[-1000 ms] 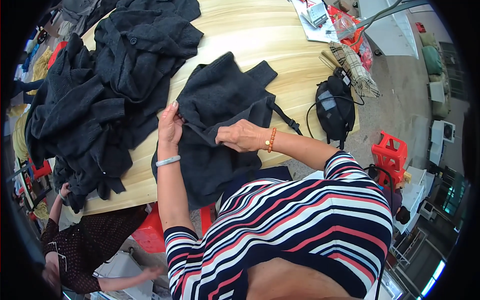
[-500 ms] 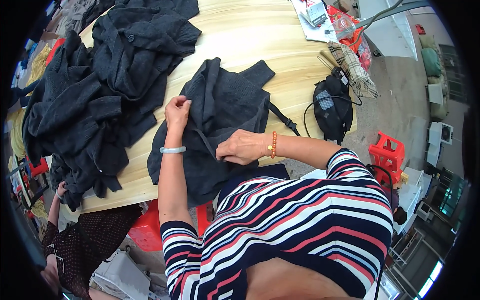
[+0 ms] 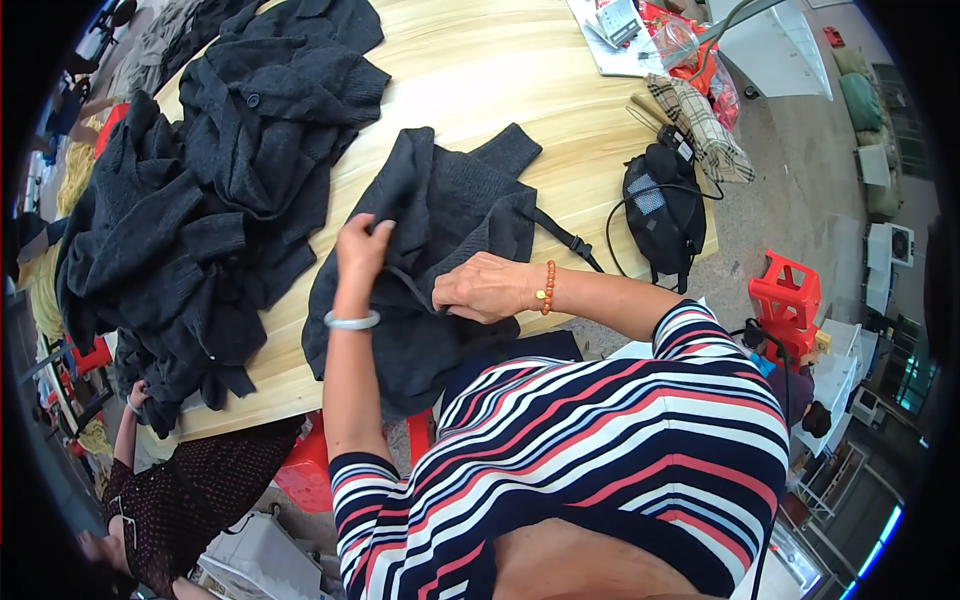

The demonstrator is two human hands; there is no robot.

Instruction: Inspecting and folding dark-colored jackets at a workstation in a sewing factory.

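Note:
A dark grey knit cardigan (image 3: 455, 195) lies spread on the table in front of me, its lower part draping over the near edge. At its left side, my left hand (image 3: 362, 250) has curled fingers on the knit, with the thumb a little apart. My right hand (image 3: 485, 287) pinches the cloth near the middle of the cardigan, fingertips pressed together. A narrow folded edge of the knit runs between the two hands. The exact grip under the left fingers is partly hidden.
More dark grey knitwear (image 3: 230, 150) is heaped on the left of the wooden table (image 3: 490, 60). A black pouch with straps (image 3: 663, 215) and a checked cloth (image 3: 700, 125) lie at the right. Another person's hand (image 3: 137, 395) touches the heap. Red stools (image 3: 785, 300) stand nearby.
My left hand has slid slightly toward me along the cardigan's left side, its thumb now further from the fingers. My right hand keeps its pinch in nearly the same spot.

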